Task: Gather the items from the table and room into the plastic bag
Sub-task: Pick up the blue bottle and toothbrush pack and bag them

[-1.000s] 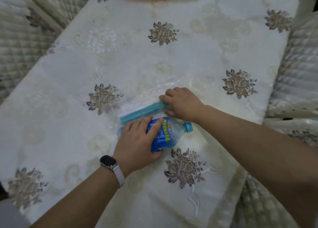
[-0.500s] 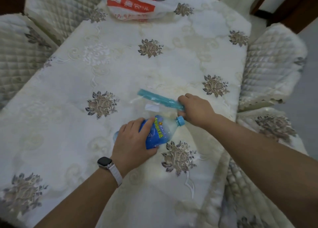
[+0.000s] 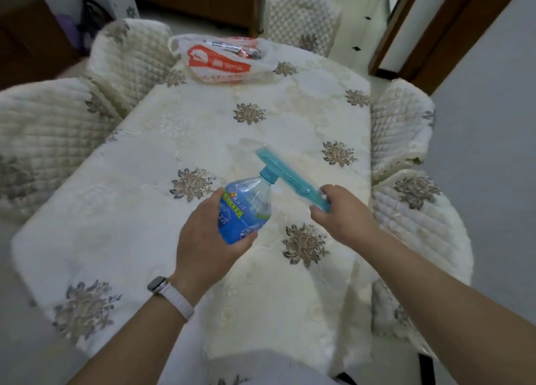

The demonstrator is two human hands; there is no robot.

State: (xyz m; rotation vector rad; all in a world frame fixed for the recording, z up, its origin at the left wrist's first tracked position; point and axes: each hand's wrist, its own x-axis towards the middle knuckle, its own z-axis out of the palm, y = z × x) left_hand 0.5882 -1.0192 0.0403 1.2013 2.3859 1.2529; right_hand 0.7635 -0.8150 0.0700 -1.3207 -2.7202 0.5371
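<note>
Where they lay flat a moment ago, both things are now held above the desk [image 3: 139, 216]: the clear plastic bottle with a blue label [image 3: 246, 210] is gripped by the left hand [image 3: 207, 242], and the clear zip bag with a turquoise seal strip [image 3: 285, 171] is pinched at one end by the right hand [image 3: 343, 214]. The cap is aimed at the strip, so bagging seems near. The label's characters cannot be read, nor those on the white carrier bag with red print [image 3: 220, 64] at the far end.

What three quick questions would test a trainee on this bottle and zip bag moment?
1. True or false: the left hand grips the blue-labelled plastic bottle.
2. What does the right hand pinch? A the blue strip of the zip bag; B the bottle's cap.
3. Fill in: the red-and-white shopping bag lies at the ____ end of the table.
Key: 1 true; 2 A; 3 far.
</note>
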